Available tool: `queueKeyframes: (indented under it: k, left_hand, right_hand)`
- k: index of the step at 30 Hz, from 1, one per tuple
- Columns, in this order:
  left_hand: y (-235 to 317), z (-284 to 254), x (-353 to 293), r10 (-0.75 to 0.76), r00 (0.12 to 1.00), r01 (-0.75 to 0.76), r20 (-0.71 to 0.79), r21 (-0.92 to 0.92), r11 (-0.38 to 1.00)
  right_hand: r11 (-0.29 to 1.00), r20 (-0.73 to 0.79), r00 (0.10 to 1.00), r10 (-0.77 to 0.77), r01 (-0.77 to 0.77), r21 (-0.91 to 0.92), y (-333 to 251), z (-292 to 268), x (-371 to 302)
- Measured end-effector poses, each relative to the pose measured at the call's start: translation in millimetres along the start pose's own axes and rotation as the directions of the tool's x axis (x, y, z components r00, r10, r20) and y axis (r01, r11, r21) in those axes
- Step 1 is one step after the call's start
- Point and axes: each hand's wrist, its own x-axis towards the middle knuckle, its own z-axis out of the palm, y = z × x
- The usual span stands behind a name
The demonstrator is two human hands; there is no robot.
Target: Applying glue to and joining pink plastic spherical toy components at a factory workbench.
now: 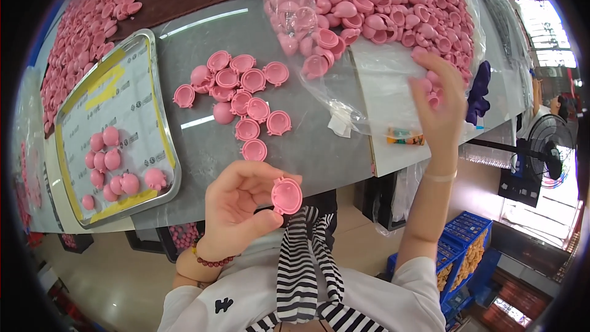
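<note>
Two hands seen: left hand point(243, 206), right hand point(439, 101). One pink cup point(286, 196) held in left hand; pieces point(434, 99) at right hand partly hidden, number not readable. About fourteen loose cups point(257, 109) counted on table point(326, 147). One tray point(173, 185) seen, about eleven domes point(129, 182) counted in it. Two big heaps seen, left heap point(80, 61) and right heap point(393, 6), contents too many to be counted. One fan point(549, 147), one purple cloth point(479, 93) seen.
</note>
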Motion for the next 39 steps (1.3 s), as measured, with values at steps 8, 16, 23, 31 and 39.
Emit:
queueKeyframes:
  k: [8,16,23,31,39]
  left_hand:
    - [-2.4,3.5,-4.5,-0.060,0.997,0.067,0.056,-0.141,0.988]
    - [1.0,-11.3,-11.3,-0.026,0.999,0.028,0.020,-0.115,0.993]
    - [4.9,-16.6,-12.2,-0.027,1.000,0.025,-0.010,-0.165,0.986]
    - [3.7,-17.7,-4.8,-0.014,1.000,0.011,-0.020,-0.139,0.990]
    - [1.1,-5.8,-2.3,0.085,0.994,-0.072,-0.066,0.178,0.981]
  right_hand:
    - [0.977,0.111,0.987,-0.116,0.134,-0.169,23.9,49.8,60.7]
    - [0.998,0.078,0.995,-0.056,0.056,0.001,2.7,41.0,45.0]
    - [0.940,0.381,0.871,-0.312,0.223,0.260,-70.3,19.5,-40.2]
    - [0.966,0.262,0.937,-0.233,0.191,0.176,-80.4,33.8,-68.6]
    - [0.968,0.320,0.942,-0.105,0.023,0.249,-89.5,32.1,-69.6]
